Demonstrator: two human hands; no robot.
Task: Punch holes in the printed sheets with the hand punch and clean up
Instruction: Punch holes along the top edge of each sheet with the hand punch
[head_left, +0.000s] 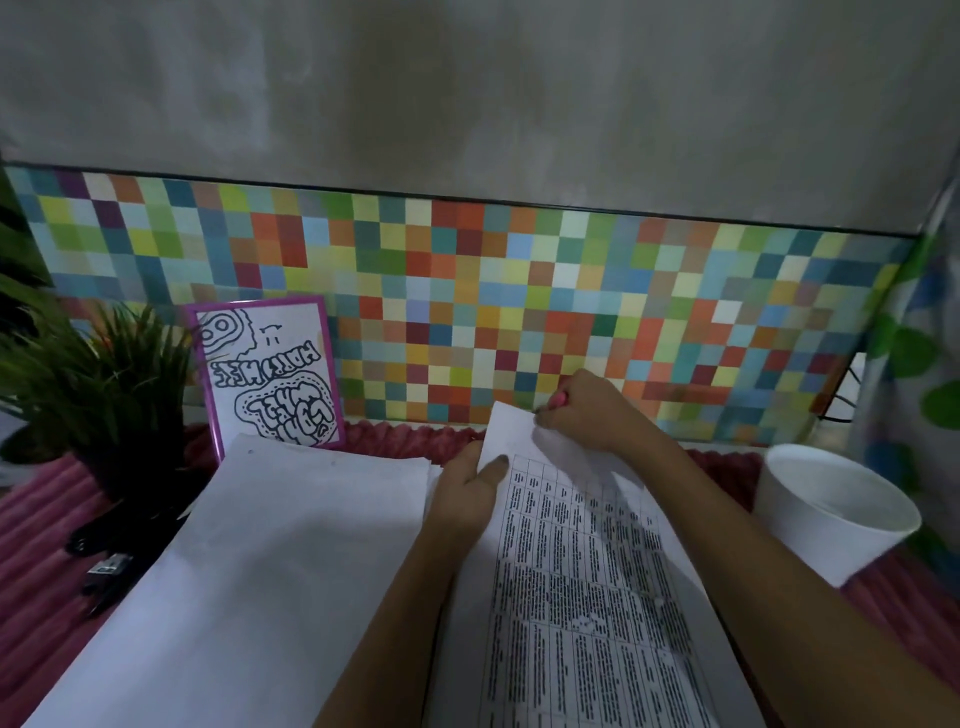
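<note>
A printed sheet (576, 597) with a dense table of text lies lifted in front of me, its far end curling up. My left hand (467, 493) pinches its left edge near the top, thumb on the printed face. My right hand (582, 415) grips a pink hand punch (558, 399) at the sheet's top corner; only the pink tip of the tool shows past the fingers. To the left lies a stack of blank-side-up sheets (270, 561) on the pink ribbed mat (36, 525).
A white foam cup (831, 514) stands at the right. A potted green plant (104, 384) and a purple-framed drawing (270, 374) stand at the back left. Dark clips and a pen (104, 561) lie left of the stack. A coloured chequered wall panel (519, 291) is behind.
</note>
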